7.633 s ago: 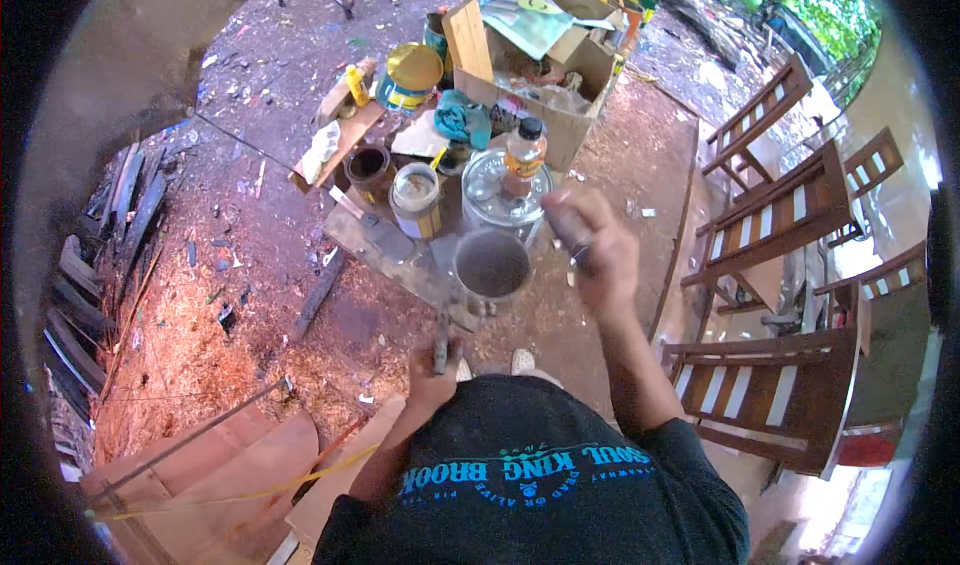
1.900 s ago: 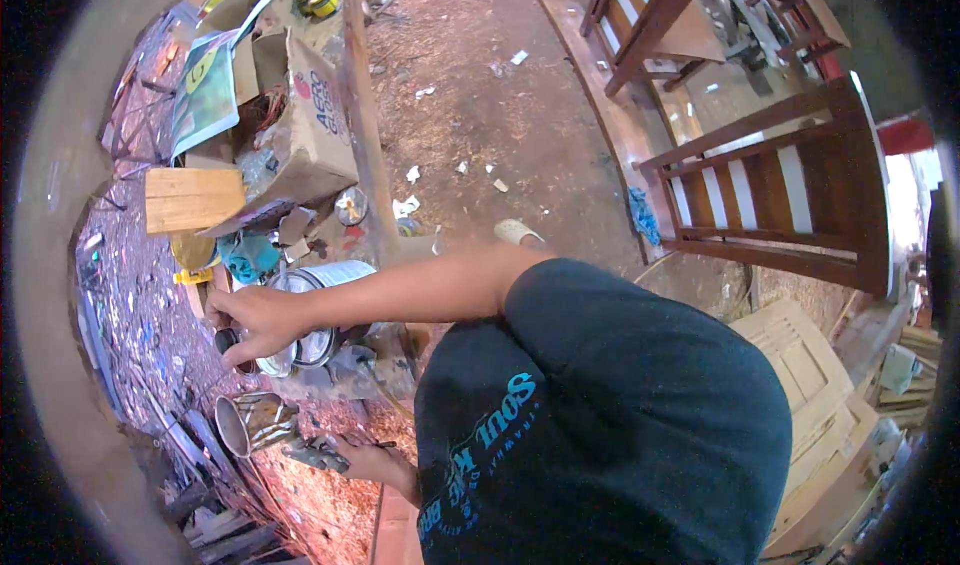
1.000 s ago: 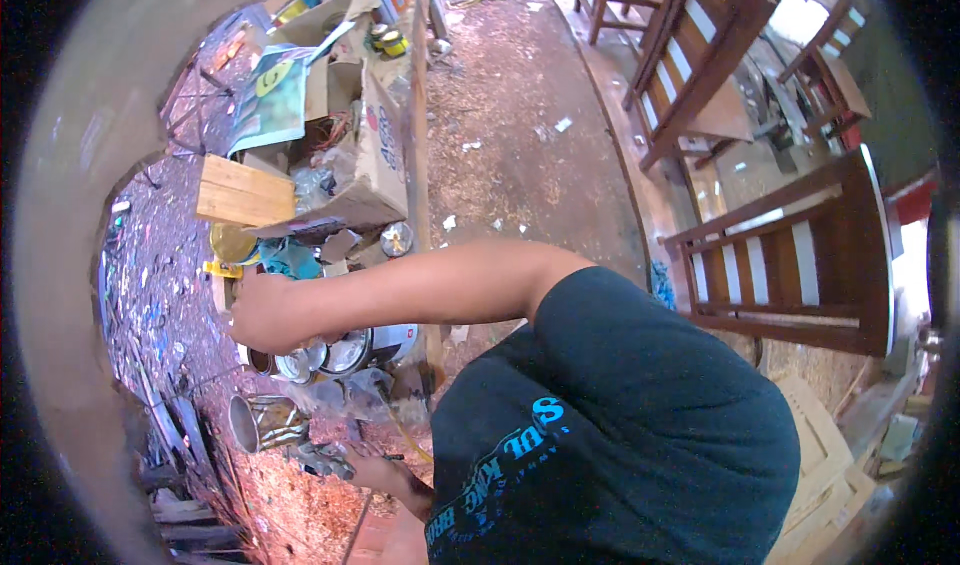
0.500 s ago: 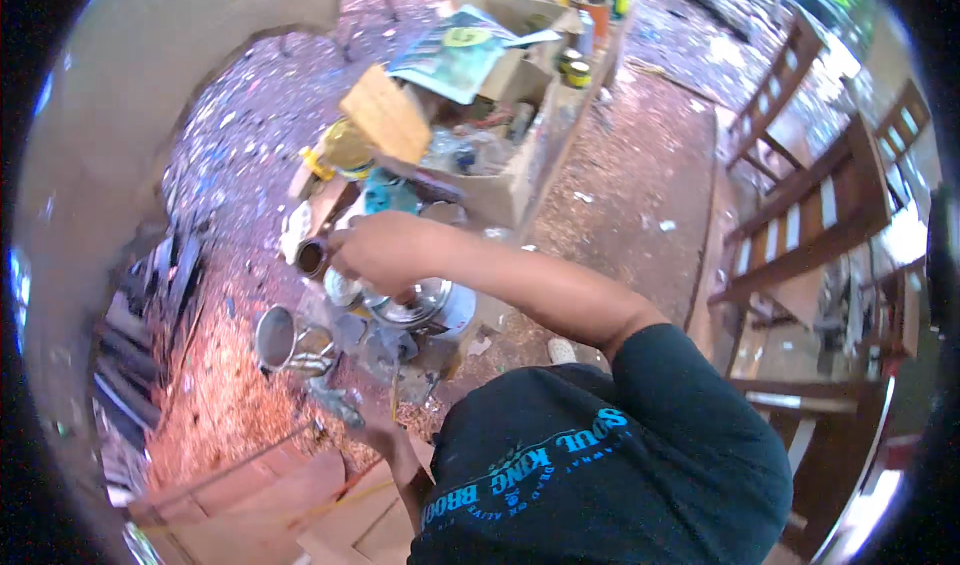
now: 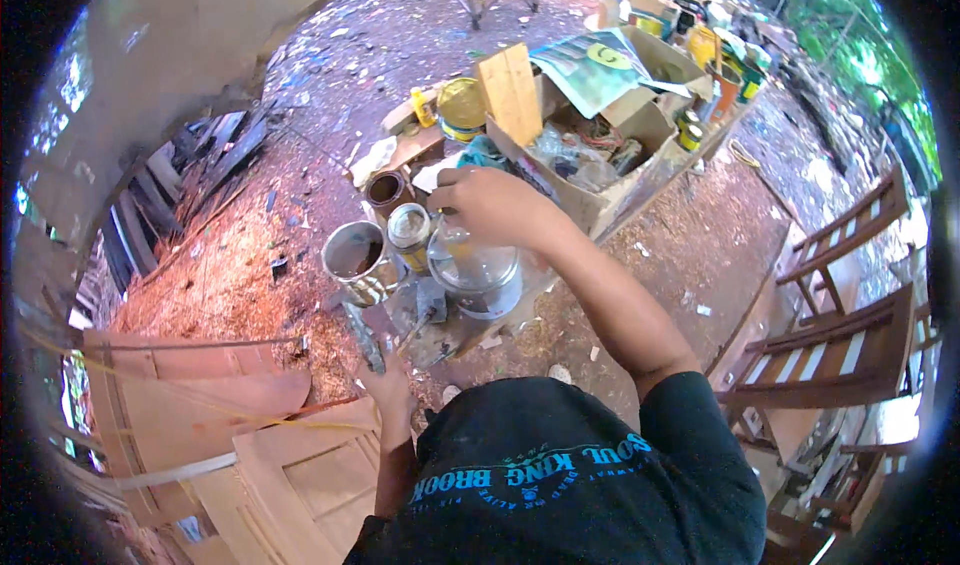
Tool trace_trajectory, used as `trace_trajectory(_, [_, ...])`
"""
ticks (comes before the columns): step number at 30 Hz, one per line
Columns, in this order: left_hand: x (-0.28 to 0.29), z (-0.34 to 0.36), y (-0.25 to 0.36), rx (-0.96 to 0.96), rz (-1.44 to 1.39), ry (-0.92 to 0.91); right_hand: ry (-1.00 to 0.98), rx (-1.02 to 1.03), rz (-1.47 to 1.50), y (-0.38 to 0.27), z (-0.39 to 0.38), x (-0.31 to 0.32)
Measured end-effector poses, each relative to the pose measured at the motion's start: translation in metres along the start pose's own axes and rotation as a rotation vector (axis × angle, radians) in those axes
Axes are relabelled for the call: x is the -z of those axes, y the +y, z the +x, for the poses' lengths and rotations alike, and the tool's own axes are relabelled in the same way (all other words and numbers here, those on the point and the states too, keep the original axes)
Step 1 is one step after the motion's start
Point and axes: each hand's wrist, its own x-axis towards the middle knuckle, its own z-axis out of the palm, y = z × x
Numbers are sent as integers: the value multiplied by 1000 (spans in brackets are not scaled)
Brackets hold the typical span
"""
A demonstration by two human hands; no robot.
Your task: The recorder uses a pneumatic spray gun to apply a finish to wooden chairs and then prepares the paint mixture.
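Note:
Fingers curled, my right hand (image 5: 492, 207) is over a round pail with a clear-looking top (image 5: 475, 277); whatever its fingers grip is hidden beneath it. Left of that hand stand an opened tin with a whitish top (image 5: 409, 227) and a brown-stained open can (image 5: 386, 191). Lower down, my left hand (image 5: 390, 383) is closed round a grey, stained handle-like piece (image 5: 363, 339). This piece reaches up toward a metal cup (image 5: 340, 255) with brown residue inside and a shiny part below it. Whether handle and cup are joined, I cannot tell.
Beyond my right hand, a cardboard box (image 5: 600, 205) holds plastic bags and scraps. A wooden board (image 5: 511, 93), a yellow-lidded tin (image 5: 461, 105) and a green printed sheet (image 5: 590, 70) are beside it. Wooden chairs (image 5: 830, 350) stand right; door panels (image 5: 310, 485) lie lower left.
The view has swung, so the bench things sit farther right and higher. My right hand has gone from beside the brown can to over the pail. My left hand still grips the grey piece.

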Motion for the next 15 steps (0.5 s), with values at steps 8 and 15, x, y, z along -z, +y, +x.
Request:
trace_trajectory(8, [15,8,8,-274,306,-50,377,-424,723,24,-25,-10])
trace_trajectory(15, [17,23,48,-624,590,-74,561,-729,1684,53,-79,-74])
